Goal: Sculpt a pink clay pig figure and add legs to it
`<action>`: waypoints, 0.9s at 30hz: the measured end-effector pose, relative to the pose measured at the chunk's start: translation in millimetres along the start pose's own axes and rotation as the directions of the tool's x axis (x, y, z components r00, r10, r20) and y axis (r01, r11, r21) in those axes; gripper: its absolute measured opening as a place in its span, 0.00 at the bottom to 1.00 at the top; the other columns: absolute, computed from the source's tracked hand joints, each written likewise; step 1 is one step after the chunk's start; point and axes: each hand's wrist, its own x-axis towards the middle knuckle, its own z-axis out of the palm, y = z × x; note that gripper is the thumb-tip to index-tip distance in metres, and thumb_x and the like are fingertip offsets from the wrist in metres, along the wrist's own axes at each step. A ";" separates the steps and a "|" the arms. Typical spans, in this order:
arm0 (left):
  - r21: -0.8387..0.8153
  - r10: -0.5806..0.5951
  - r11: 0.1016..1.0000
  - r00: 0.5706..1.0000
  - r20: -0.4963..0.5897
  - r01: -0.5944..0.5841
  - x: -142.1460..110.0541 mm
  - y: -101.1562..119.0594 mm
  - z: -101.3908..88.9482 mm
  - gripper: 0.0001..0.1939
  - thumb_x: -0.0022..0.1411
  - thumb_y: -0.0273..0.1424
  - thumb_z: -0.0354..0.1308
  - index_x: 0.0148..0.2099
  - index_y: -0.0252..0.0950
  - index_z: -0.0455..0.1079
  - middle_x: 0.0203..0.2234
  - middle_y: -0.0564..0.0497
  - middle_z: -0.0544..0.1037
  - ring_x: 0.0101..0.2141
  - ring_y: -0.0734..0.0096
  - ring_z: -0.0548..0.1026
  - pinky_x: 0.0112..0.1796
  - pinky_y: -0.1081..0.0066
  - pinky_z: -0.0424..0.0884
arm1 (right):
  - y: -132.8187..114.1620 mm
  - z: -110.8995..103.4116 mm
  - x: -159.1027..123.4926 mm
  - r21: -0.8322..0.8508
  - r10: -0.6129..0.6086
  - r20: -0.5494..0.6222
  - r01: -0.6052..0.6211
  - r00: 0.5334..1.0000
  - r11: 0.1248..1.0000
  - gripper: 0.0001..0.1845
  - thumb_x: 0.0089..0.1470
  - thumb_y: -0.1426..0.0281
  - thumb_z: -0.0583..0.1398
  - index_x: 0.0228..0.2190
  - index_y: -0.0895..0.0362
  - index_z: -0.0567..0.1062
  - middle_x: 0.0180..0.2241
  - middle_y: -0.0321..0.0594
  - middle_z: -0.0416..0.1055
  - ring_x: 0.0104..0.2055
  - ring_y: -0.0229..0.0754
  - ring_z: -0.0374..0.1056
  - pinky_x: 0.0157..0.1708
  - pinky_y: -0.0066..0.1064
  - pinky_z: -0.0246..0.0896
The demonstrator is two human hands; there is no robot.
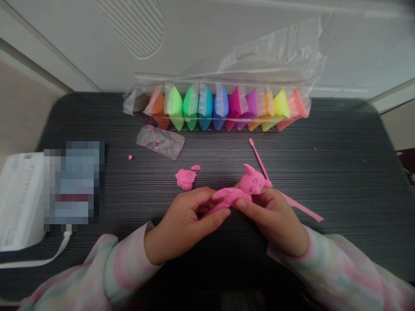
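A pink clay animal figure (238, 195) with pointed ears, eyes and a snout is held between both hands, tilted with its head to the right. My left hand (188, 218) pinches its lower end, around a limb, between thumb and fingers. My right hand (274, 211) grips the body just below the head, thumb on the front. Behind the right hand lies a pink modelling tool (258, 157), its middle hidden by the hand and figure. A torn lump of pink clay (186, 179) sits beyond my left hand, with a smaller scrap (196, 167) beside it.
A clear bag (227, 82) of several coloured clay packets stretches along the table's back. A crumpled clear wrapper (160, 141) with pink bits lies in front. At left are a phone-like device (78, 181), blurred out, a white box (22, 201) and a white cable (48, 258).
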 end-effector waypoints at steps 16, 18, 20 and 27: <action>0.200 0.141 0.971 0.989 -0.041 -0.130 -0.6 -2.0 -0.6 0.11 0.57 0.34 0.52 0.34 0.31 0.69 0.22 0.53 0.70 0.22 0.79 0.69 0.23 0.77 0.66 | -0.7 0.1 0.4 -0.078 -0.007 -0.021 0.005 1.000 0.997 0.07 0.48 0.69 0.61 0.32 0.55 0.76 0.33 0.35 0.76 0.36 0.35 0.71 0.37 0.26 0.65; 0.293 0.320 0.911 0.945 -0.062 -0.289 -3.8 -1.8 -1.2 0.10 0.56 0.30 0.52 0.39 0.30 0.69 0.26 0.51 0.73 0.25 0.78 0.71 0.26 0.77 0.68 | -3.5 -4.5 0.7 -0.097 -0.021 -0.023 0.019 1.000 0.995 0.08 0.49 0.69 0.60 0.34 0.53 0.76 0.36 0.34 0.75 0.39 0.35 0.70 0.40 0.26 0.64; 0.423 0.501 0.802 0.860 -0.093 -0.422 -7.7 -1.4 -2.0 0.12 0.55 0.25 0.52 0.43 0.29 0.67 0.28 0.50 0.75 0.28 0.79 0.72 0.30 0.78 0.69 | -8.7 -9.9 1.1 -0.136 -0.015 -0.032 0.011 0.999 0.991 0.08 0.49 0.68 0.60 0.34 0.52 0.76 0.36 0.33 0.75 0.40 0.35 0.69 0.42 0.26 0.63; 0.673 0.764 0.527 0.636 -0.107 -0.519 -10.4 -0.2 -8.2 0.08 0.52 0.18 0.52 0.35 0.31 0.67 0.27 0.51 0.74 0.30 0.78 0.70 0.34 0.76 0.68 | -25.7 -16.4 2.2 -0.359 0.158 0.019 -0.141 0.987 0.923 0.10 0.46 0.66 0.61 0.33 0.54 0.77 0.17 0.29 0.64 0.20 0.28 0.58 0.19 0.21 0.55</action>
